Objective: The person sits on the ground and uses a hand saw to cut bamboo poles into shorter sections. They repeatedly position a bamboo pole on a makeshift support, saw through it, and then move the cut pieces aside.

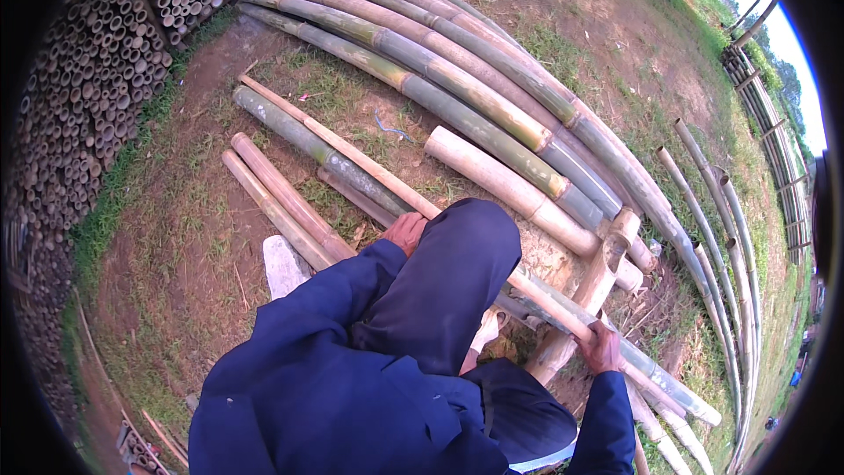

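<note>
A long pale bamboo strip [347, 148] runs from the upper left, passes beneath my raised knee and comes out at the lower right. My right hand [601, 349] is closed round its lower-right stretch. Close alongside the strip lies a green-grey bamboo pole [303, 135], whose other end shows beyond my right hand. My left hand [406, 232] is by the pole and strip, beside my knee. The knee and sleeve cover part of it, so its fingers do not show clearly. A thick bamboo piece [600, 274] with a cut opening stands tilted near my right hand.
Several long bamboo poles [422, 62] lie across the ground ahead, with a short thick pole [510, 183] nearer. Two shorter pieces [281, 198] lie at left. Stacked bamboo [97, 79] fills the far left. More poles [716, 246] lie at right, before a bamboo rack [778, 145].
</note>
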The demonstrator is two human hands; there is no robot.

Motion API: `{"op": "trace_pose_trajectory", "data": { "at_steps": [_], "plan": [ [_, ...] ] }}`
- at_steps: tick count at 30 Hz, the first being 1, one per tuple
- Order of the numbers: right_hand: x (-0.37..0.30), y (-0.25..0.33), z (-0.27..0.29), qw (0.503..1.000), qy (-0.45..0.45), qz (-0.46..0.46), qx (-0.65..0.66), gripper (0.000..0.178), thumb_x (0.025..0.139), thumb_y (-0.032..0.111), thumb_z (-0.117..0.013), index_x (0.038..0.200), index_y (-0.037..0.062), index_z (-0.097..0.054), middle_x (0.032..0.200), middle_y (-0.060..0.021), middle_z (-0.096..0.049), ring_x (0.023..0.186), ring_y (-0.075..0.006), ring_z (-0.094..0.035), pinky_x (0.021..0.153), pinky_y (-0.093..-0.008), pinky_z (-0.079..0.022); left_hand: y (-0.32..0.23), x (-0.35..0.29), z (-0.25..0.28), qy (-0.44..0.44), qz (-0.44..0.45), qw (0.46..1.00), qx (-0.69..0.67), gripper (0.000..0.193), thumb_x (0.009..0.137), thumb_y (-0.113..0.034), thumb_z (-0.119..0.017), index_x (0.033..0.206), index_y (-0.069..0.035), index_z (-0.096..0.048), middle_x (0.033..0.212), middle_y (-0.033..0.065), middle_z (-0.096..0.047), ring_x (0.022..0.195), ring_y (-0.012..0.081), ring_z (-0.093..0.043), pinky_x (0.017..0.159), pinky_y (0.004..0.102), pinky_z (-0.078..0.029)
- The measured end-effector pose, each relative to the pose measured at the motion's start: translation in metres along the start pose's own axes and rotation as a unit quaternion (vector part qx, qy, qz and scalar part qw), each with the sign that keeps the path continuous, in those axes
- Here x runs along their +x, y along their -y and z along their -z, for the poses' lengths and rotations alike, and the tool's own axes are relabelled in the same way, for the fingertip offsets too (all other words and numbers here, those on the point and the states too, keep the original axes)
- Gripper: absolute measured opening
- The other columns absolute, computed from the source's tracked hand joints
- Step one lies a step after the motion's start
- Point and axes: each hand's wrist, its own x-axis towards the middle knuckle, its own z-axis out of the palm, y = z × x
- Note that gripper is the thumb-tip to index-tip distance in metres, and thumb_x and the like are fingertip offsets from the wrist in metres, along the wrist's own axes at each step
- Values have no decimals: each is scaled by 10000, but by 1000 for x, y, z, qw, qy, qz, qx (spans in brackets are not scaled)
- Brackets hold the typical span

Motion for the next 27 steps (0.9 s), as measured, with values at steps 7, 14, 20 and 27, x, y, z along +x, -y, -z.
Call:
{"op": "trace_pose_trajectory", "data": {
  "at_steps": [7, 14, 20, 27],
  "plan": [
    [-15, -4, 0, 1000, -13, -11, 4, 376, 738, 258, -907, 957, 29, -703, 888, -232, -728, 857, -447, -695, 756, -500, -534, -25, 22, 8, -115, 322, 885, -317, 290, 987, -280, -666, 1170, -57, -646, 1100, 102, -665, 968, 310, -668, 860, 400, -559],
    [-18, -26, 12, 1000, -19, -11, -14, 282, 765, 191, -822, 965, 29, -707, 891, -235, -724, 878, -450, -694, 776, -504, -538, 3, 53, 18, -125, 564, 562, -592, 355, 1010, -422, -653, 1248, -170, -579, 1121, 30, -640, 986, 207, -631, 846, 426, -540],
    [-21, -51, 0, 1000, -23, -1, -16, 240, 756, 138, -771, 965, 48, -696, 909, -231, -719, 896, -450, -691, 796, -515, -535, 12, 40, 14, -140, 538, 558, -616, 252, 1040, -360, -629, 1188, -166, -566, 1068, 25, -633, 1006, 214, -628, 869, 444, -532],
    [-18, -57, -5, 998, -54, 3, -13, 237, 773, 151, -790, 957, 60, -671, 914, -207, -716, 891, -448, -688, 800, -512, -535, 9, 32, 13, -141, 523, 537, -647, 179, 1033, -272, -662, 1118, -131, -589, 1037, 42, -650, 988, 207, -639, 870, 440, -550]
  ]
}}
